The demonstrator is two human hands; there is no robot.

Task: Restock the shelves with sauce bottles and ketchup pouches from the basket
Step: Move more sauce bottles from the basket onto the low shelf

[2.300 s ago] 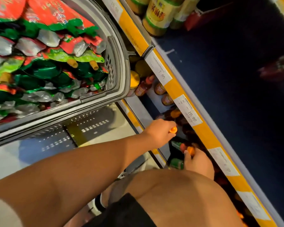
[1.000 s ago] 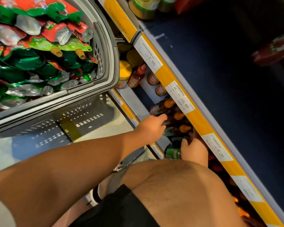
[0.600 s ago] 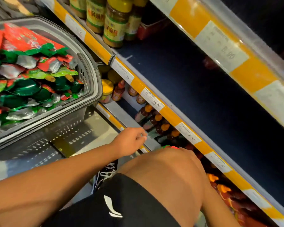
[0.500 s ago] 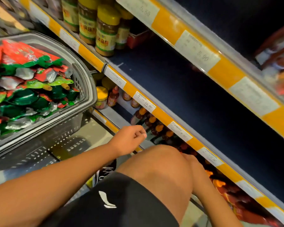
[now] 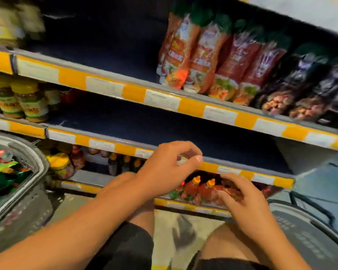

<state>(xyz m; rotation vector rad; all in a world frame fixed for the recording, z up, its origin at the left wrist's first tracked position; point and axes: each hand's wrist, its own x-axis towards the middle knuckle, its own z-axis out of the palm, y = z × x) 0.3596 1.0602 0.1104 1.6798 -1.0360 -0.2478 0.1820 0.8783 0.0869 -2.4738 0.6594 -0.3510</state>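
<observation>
My left hand (image 5: 168, 168) hovers in front of the yellow edge strip of the middle shelf, fingers loosely curled and holding nothing. My right hand (image 5: 242, 197) is lower and to the right, fingers spread and empty, just in front of the red sauce bottles with orange caps (image 5: 196, 186) on the bottom shelf. More orange-capped bottles (image 5: 125, 162) stand further left on that shelf. The grey basket (image 5: 33, 162) at the left holds red and green ketchup pouches (image 5: 2, 172). Ketchup pouches (image 5: 183, 55) stand upright on the upper shelf.
The middle shelf (image 5: 183, 131) shows bare dark blue board. Jars with yellow lids (image 5: 23, 100) stand at its left end. Dark snack bags (image 5: 310, 84) stand right of the upper pouches. A second grey basket (image 5: 300, 230) sits at the lower right, by my knees.
The view has swung up from the bottom shelf to the upper shelves. Both hands have drawn back out of the bottom shelf and are empty.
</observation>
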